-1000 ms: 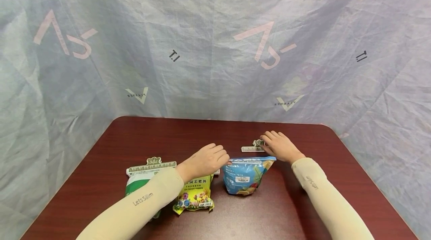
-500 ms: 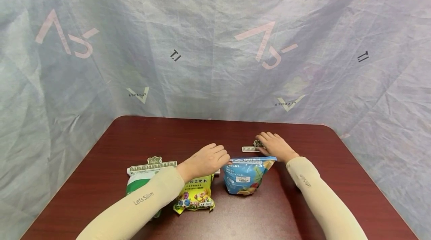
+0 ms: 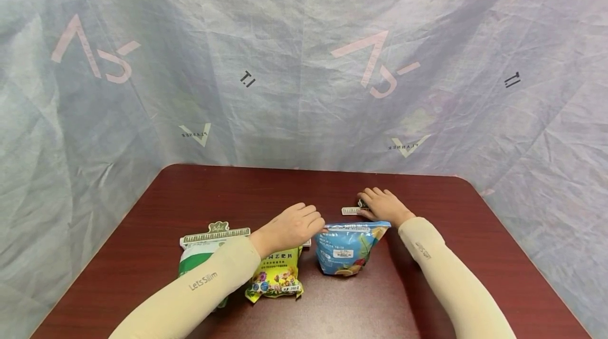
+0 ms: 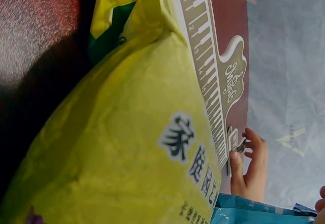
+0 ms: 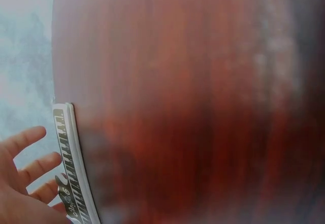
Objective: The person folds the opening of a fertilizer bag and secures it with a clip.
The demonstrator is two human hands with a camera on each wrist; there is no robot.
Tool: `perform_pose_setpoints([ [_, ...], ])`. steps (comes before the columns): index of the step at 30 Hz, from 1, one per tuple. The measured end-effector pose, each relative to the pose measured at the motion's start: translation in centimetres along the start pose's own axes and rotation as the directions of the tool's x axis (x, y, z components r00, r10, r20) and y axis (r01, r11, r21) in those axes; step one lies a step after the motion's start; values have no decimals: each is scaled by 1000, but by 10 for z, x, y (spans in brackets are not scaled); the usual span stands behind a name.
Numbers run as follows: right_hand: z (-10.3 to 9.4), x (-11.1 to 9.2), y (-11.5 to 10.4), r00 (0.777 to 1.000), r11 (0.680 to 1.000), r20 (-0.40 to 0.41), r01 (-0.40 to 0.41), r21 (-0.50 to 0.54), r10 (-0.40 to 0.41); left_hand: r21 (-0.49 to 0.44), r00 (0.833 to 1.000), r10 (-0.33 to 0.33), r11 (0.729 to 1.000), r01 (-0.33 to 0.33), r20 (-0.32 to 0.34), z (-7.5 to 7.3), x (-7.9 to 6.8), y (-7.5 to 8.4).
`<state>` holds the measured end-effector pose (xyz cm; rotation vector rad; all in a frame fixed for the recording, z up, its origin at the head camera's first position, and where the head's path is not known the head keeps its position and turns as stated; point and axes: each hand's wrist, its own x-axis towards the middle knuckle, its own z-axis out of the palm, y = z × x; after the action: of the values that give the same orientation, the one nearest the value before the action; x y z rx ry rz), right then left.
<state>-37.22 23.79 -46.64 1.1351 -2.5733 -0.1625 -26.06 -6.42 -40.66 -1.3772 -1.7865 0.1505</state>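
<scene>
My left hand [image 3: 287, 227] pinches the upper left corner of a blue printed bag [image 3: 343, 252], which stands on the table with its top edge held up. Beyond that bag lies a loose piano-keyboard-patterned bag clip [image 3: 350, 211]. My right hand [image 3: 386, 206] is over the clip's right part, hiding much of it. In the right wrist view the fingers [image 5: 38, 167] are spread beside the clip [image 5: 76, 168], not closed round it. From the left wrist, the right thumb and fingers show on either side of the clip's handle.
Under my left forearm lie a yellow fertilizer bag [image 3: 277, 270] and a green and white bag [image 3: 196, 259], partly hidden. Similar clips close both, one clip [image 3: 216, 235] on the green and white bag. A grey printed cloth [image 3: 294, 64] hangs behind the dark red table [image 3: 266, 186].
My right hand has moved left, farther over the loose clip, and covers more of it. The left hand and the blue bag stay in place.
</scene>
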Motion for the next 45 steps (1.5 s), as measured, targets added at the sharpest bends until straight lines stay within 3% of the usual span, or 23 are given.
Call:
perform_pose_setpoints([
  [7, 2, 2, 1, 995, 1000, 99, -8, -18, 10, -1, 1000, 5, 1000, -5, 3, -1, 0, 1],
  [13, 5, 3, 2, 992, 999, 120, -28, -16, 30, 23, 1000, 12, 1000, -12, -2, -1, 0, 1],
  [39, 5, 4, 0, 999, 997, 9, 36, -66, -35, -1, 1000, -6, 1000, 6, 20, -3, 0, 2],
  [45, 7, 4, 1, 999, 992, 1, 32, -124, -32, 3, 1000, -1, 1000, 1, 14, -3, 0, 2],
])
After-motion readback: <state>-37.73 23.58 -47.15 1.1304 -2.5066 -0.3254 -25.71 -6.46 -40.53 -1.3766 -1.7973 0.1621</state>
